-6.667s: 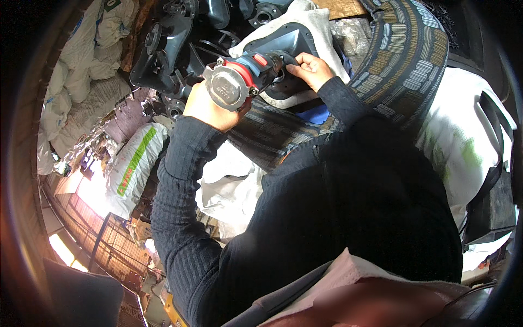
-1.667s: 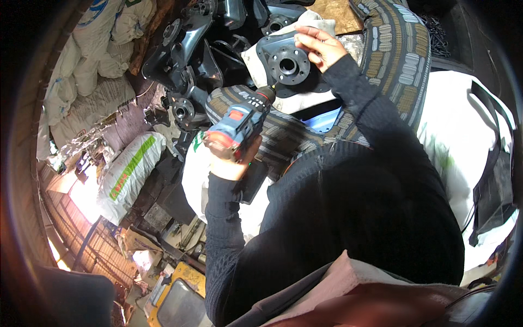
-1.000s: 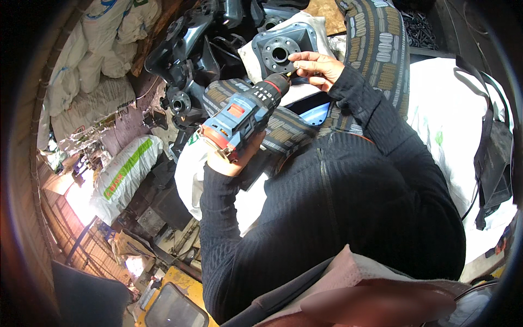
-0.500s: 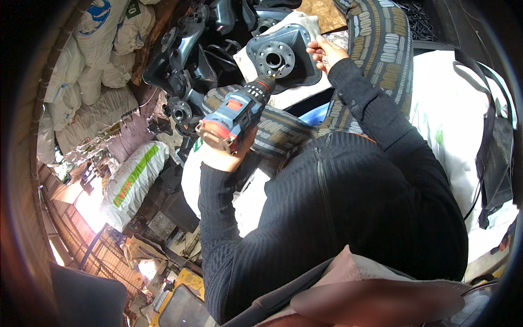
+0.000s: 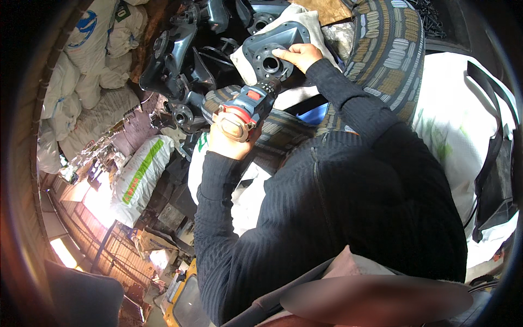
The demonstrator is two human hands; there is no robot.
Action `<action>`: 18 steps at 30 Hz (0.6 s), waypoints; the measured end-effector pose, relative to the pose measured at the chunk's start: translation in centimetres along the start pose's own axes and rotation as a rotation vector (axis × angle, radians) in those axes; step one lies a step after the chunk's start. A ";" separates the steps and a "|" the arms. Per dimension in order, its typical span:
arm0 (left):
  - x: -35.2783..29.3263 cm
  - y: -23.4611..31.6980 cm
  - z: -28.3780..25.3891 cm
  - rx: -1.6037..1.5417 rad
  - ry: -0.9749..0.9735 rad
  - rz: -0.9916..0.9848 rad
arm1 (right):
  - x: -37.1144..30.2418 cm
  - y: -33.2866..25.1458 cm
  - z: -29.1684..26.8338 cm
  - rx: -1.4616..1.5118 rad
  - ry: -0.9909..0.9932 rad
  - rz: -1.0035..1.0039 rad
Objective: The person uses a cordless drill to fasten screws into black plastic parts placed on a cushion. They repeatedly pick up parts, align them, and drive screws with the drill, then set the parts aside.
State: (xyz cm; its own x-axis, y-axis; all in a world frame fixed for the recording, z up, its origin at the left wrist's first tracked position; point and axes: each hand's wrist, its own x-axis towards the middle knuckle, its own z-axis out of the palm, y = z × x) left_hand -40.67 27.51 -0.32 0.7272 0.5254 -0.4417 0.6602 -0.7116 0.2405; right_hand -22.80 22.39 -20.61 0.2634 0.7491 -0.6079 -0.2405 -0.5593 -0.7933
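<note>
A dark metal housing [image 5: 291,34] with a square base and a round, holed flange lies tilted on white cloth [image 5: 239,64]. My left hand [image 5: 226,143] is wrapped round the grip of a blue and red cordless drill [image 5: 249,106]. The drill's black chuck points at the near rim of the flange; whether its tip touches is hidden. With thumb and fingers pressed together, my right hand [image 5: 303,56] reaches over the flange's right side, fingertips at its upper rim. Anything small between those fingertips cannot be made out.
Several similar dark metal housings [image 5: 174,65] are piled to the left. A patterned cushion [image 5: 388,57] curves round the right. Beyond it sits a dark crate of small black hardware [image 5: 427,19]. White sacks [image 5: 449,103] stand at right, with more sacks [image 5: 101,98] at far left.
My right hand has moved left and down, from the housing's right edge onto the flange. The drill has tilted and shifted slightly right, still in my left hand.
</note>
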 end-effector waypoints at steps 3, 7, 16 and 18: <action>0.1 -0.6 0.3 0.021 -0.159 -0.166 | 0.7 0.8 0.2 -0.027 0.002 -0.010; 0.6 -0.2 -1.5 0.050 -0.248 -0.019 | 0.3 1.0 0.4 -0.034 0.018 0.029; 1.2 0.9 -0.5 0.025 -0.028 0.088 | 0.2 1.0 0.5 0.062 0.002 0.071; 1.2 1.2 -0.6 0.011 -0.005 0.110 | 0.2 0.7 0.3 0.033 -0.002 0.060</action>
State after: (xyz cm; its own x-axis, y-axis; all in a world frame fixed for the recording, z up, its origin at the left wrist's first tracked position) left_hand -38.86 27.60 -0.01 0.7943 0.4414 -0.4175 0.5741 -0.7702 0.2779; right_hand -23.22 22.26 -21.30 0.2459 0.7150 -0.6544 -0.2869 -0.5912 -0.7538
